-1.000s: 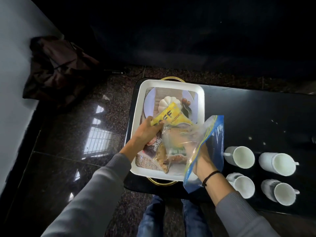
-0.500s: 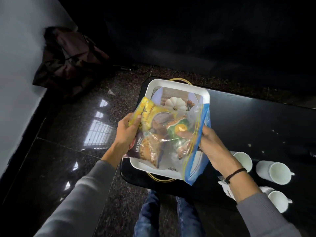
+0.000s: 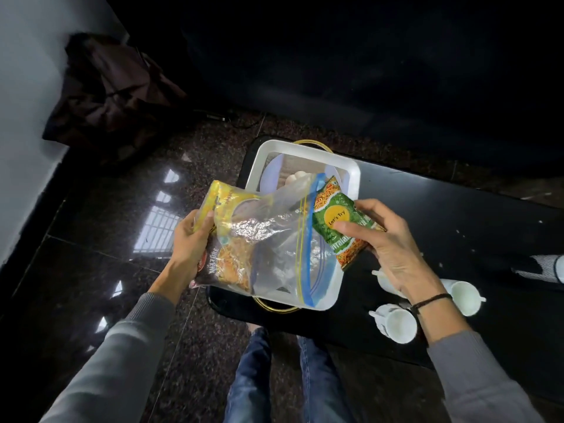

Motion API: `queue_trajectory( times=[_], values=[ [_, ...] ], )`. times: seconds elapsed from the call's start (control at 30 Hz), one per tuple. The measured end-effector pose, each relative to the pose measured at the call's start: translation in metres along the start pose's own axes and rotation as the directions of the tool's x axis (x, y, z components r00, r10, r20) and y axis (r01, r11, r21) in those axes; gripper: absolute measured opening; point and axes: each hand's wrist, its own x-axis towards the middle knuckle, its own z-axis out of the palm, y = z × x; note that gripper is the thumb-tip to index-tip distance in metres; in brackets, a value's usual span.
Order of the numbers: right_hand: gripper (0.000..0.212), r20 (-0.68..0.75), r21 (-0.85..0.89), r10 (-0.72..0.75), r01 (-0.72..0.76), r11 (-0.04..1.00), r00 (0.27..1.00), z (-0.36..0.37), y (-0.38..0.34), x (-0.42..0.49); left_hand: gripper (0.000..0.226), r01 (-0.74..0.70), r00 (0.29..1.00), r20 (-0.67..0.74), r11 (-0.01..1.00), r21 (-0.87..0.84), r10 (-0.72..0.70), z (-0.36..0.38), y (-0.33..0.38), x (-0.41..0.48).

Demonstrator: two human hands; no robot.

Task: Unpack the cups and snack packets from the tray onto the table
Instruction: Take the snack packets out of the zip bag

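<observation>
My left hand (image 3: 190,242) grips the closed end of a clear zip bag (image 3: 274,239) with a blue seal, held above the white tray (image 3: 351,175). A yellow snack packet (image 3: 222,203) and a dark "Mixture" packet (image 3: 225,264) still lie inside the bag. My right hand (image 3: 387,239) pinches a green and orange snack packet (image 3: 338,221) just outside the bag's mouth, over the tray's right rim. White cups (image 3: 396,326) (image 3: 464,297) lie on the black table (image 3: 457,215) to the right, one partly hidden under my right wrist.
The tray has gold handles and holds a white pumpkin-shaped thing (image 3: 297,178) at its far end. A dark brown bag (image 3: 110,96) lies on the polished stone floor at the far left, beside a pale wall. My knees (image 3: 283,377) are below the table edge.
The zip bag has been lifted off the tray and turned. My right hand has drawn the green packet out of its mouth to the right. The camera has shifted left.
</observation>
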Motion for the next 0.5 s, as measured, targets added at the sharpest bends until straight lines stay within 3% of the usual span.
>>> queue_trajectory(
  times=[0.13,0.23,0.4,0.5],
  values=[
    [0.058,-0.112,0.048,0.006,0.0,0.999,0.994,-0.008,-0.014,-0.007,0.008,0.027,0.999,-0.02,0.999,0.023,-0.026,-0.011,0.008,-0.009],
    [0.048,-0.223,0.163,0.027,0.01,0.987,0.975,-0.017,-0.015,-0.009,0.008,0.034,0.999,-0.009,0.999,0.041,-0.034,-0.016,0.014,-0.015],
    [0.031,-0.454,0.306,0.106,0.043,0.951,0.885,-0.015,-0.008,0.003,0.009,0.091,0.988,0.112,0.985,0.144,-0.108,-0.016,0.02,-0.023],
    [0.029,-0.468,0.249,0.119,0.001,0.968,0.876,-0.004,0.003,0.026,0.009,0.108,0.977,0.169,0.984,0.144,-0.132,-0.011,0.018,-0.025]
  ],
)
